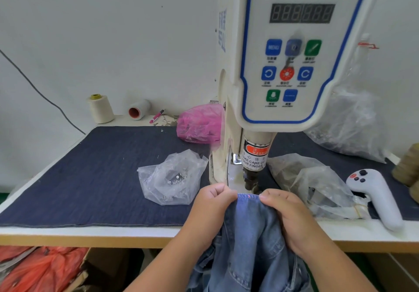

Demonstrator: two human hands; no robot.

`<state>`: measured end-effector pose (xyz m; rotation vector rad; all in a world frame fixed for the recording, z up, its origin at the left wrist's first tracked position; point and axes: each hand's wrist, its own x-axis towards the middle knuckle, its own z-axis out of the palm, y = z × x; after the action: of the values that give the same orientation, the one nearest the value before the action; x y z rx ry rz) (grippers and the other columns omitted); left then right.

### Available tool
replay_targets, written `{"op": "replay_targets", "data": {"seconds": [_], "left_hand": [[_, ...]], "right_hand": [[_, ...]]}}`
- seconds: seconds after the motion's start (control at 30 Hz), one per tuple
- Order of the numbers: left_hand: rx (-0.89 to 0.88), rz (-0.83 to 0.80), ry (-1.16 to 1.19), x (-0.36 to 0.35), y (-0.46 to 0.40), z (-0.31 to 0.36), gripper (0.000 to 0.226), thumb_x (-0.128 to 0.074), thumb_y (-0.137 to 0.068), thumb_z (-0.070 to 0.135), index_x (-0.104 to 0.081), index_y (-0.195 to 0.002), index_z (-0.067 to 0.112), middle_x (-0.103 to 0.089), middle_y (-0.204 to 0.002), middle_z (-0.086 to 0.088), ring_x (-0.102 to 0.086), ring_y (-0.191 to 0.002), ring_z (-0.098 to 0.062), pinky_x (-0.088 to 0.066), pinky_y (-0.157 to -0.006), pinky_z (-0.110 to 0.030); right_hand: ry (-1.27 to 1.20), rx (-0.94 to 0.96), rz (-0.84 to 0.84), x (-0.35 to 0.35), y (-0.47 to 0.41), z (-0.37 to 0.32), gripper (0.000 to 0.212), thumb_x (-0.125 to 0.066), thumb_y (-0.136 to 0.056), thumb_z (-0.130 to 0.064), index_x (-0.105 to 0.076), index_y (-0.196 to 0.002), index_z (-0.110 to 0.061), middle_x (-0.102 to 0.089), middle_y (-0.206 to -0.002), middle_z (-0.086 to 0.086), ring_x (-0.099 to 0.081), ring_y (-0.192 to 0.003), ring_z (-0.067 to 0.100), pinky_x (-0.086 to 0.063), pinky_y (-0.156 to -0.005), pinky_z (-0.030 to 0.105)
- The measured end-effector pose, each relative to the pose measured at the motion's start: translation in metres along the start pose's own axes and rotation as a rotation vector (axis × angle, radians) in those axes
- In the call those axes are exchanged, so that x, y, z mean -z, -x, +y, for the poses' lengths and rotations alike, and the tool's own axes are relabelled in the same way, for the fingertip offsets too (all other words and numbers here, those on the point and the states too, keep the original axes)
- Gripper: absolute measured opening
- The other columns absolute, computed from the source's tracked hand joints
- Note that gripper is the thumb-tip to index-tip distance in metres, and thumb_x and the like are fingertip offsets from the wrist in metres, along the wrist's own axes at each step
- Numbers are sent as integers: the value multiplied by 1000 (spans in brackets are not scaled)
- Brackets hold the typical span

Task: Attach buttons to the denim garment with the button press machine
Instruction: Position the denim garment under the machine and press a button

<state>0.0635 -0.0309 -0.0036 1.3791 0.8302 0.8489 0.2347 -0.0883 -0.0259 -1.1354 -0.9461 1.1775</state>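
The denim garment (249, 241) hangs nearest the camera, draped from the front edge of the tabletop (90, 231) down toward the person's lap; its stitched top hem is held up just in front of the press head of the servo button machine (292, 49); the left hand (210, 205) has its grip clenched on the hem at the left, fingers curled and pinching the cloth; the right hand (288, 212) grasps the same hem at the right, thumb and fingers pinching it, so a short stretch of hem runs between the two hands; a small red mark shows on that stretch. The machine's lower plunger (254, 169), with a warning label about fingers, stands just behind the hem; whether cloth and plunger touch cannot be told. A dark denim mat (90, 173) covers the tabletop; on it, left of the machine, lies a clear plastic bag (172, 178) with small metal pieces inside; behind it a pink plastic bag (199, 124); right of the machine, more crumpled clear bags (317, 185) and a white handheld controller (376, 196). At the back left stand a cream thread cone (101, 108), a toppled white spool (139, 109) and a pink pen (157, 116). Orange bags (38, 266) lie below the tabletop.
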Motion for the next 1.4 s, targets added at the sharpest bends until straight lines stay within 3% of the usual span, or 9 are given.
{"op": "replay_targets", "data": {"seconds": [0.2, 0.4, 0.53, 0.67, 0.87, 1.0, 1.1, 1.4], "left_hand": [[32, 16, 9, -1, -5, -5, 30, -61, -71, 27, -35, -57, 21, -29, -65, -6, -27, -61, -17, -24, -53, -28], [114, -102, 158, 7, -7, -4, 37, -70, -59, 33, -52, -76, 6, -45, -81, -15, -41, -78, -29, -33, -72, -38], [105, -125, 162, 8, -7, -6, 37, -71, -64, 33, -52, -77, 4, -44, -83, -15, -40, -79, -30, -32, -74, -41], [105, -127, 130, 10, -8, -8, 33, -71, -63, 36, -46, -62, 15, -40, -72, -10, -39, -68, -24, -32, -65, -35], [109, -148, 100, 11, -8, -8, 30, -69, -67, 35, -46, -62, 17, -43, -67, -7, -43, -63, -19, -35, -63, -32], [110, -207, 130, 13, -9, -8, 25, -64, -77, 24, -47, -60, 16, -49, -60, 0, -49, -57, -12, -42, -58, -25], [105, -222, 156, 14, -11, -9, 26, -63, -79, 21, -49, -58, 17, -52, -58, 1, -52, -54, -11, -45, -56, -22], [112, -226, 168, 14, -12, -10, 22, -64, -77, 22, -49, -64, 13, -51, -63, -4, -51, -59, -15, -44, -61, -28]], "right_hand": [[-48, -47, -37, 6, -3, 2, 29, -74, -66, -30, -55, -64, -8, -51, -65, 11, -50, -64, 19, -41, -64, 33], [-74, -47, -37, 7, -5, 4, 44, -75, -67, -31, -57, -84, 5, -48, -82, 19, -44, -76, 28, -39, -71, 37], [-88, -42, -45, 10, -6, 9, 55, -71, -76, -33, -54, -87, 18, -61, -87, 26, -58, -83, 31, -48, -77, 39], [-85, -24, -26, 10, -6, 13, 49, -68, -80, -33, -55, -84, 14, -64, -87, 24, -59, -82, 29, -50, -77, 38], [-88, -12, 11, 10, -7, 12, 50, -72, -75, -29, -51, -82, 16, -55, -85, 20, -49, -80, 29, -43, -75, 38], [-64, -7, 2, 8, -4, 8, 26, -72, -76, -24, -57, -66, -4, -52, -70, 13, -50, -68, 24, -44, -65, 33], [-73, 3, 3, 7, -3, 7, 25, -70, -76, -23, -56, -61, -8, -51, -65, 10, -50, -64, 20, -44, -62, 31], [-84, -11, -21, 5, -1, 3, 26, -68, -77, -25, -59, -56, -13, -56, -62, 8, -55, -60, 16, -48, -59, 27]]}}
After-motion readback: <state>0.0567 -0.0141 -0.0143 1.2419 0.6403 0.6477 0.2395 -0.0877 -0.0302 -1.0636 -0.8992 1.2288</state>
